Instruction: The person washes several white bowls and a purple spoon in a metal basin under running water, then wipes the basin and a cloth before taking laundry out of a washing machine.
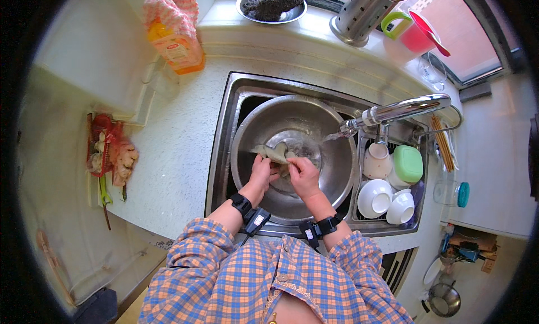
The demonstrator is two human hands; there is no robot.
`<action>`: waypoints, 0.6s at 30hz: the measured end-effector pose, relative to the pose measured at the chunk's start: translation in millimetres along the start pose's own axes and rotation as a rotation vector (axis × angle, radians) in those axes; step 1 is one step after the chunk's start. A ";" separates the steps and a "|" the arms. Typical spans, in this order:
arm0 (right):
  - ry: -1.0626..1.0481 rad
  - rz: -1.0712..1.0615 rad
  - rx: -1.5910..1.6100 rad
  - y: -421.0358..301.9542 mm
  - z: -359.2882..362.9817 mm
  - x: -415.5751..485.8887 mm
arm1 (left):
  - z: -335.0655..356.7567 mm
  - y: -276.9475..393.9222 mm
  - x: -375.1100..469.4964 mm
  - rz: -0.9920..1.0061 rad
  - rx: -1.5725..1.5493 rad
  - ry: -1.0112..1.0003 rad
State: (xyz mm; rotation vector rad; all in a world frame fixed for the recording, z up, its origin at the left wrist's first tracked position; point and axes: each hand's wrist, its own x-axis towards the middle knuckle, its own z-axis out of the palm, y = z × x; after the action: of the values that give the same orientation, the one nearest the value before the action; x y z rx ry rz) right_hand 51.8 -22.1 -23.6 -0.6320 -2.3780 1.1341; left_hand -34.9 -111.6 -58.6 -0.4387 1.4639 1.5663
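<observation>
A large stainless steel basin (337, 185) sits in the left bowl of the sink. Over it, my left hand (262, 172) and my right hand (302, 174) hold a limp, greyish-green cloth-like piece (276, 153) between them, left hand at its near left part, right hand pinching its right end. What the piece is exactly, I cannot tell. Water runs from the chrome faucet (396, 109) into the basin, just beyond my right hand. Some of the piece hangs down between my hands, and part of my left fingers is hidden.
White bowls (374, 198) and a green container (407, 164) rest in the right sink compartment. A glass jar (447, 193) lies to the right. An orange bottle (179, 50) under a cloth stands back left. Ginger (125, 159) hangs at left; a metal utensil holder (362, 16) stands on the sill.
</observation>
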 end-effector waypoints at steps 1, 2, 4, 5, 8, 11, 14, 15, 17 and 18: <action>0.031 0.137 0.135 -7.1 1.0 1.2 | -1.6 -1.7 -2.1 -0.017 -0.127 -0.103; -0.015 0.181 0.258 -8.9 3.2 4.2 | -1.5 -4.6 -3.1 -0.012 -0.128 -0.106; -0.110 0.224 0.409 -32.5 7.7 5.4 | -4.2 -17.7 -0.6 0.147 0.061 -0.107; -0.208 0.270 0.561 -43.1 11.3 5.1 | -10.2 -32.5 13.0 0.164 -0.237 -0.353; -0.268 0.330 0.735 -40.1 11.6 9.1 | -5.1 -28.4 8.9 0.284 -0.389 -0.669; -0.167 0.261 0.858 -44.0 -3.3 24.8 | 1.4 -4.1 2.8 0.178 -0.051 -0.615; 0.034 0.341 0.679 -9.3 -11.3 23.6 | 8.0 14.6 -16.0 -0.038 -0.312 -0.711; 0.073 0.448 0.674 4.6 -12.0 19.8 | 10.0 24.4 -24.3 -0.041 -0.371 -0.751; -0.014 0.523 0.794 23.3 -7.6 7.3 | 9.2 32.2 -30.5 -0.123 -0.512 -0.830; -0.084 0.545 0.791 20.9 -3.3 0.8 | 8.0 35.3 -31.2 -0.119 -0.514 -0.826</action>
State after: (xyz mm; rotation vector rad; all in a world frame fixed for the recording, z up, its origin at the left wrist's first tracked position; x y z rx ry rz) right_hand 57.4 -7.9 -38.2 -0.9520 -1.6021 2.1843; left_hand -44.3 -111.3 -11.7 -0.1191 0.4011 1.7213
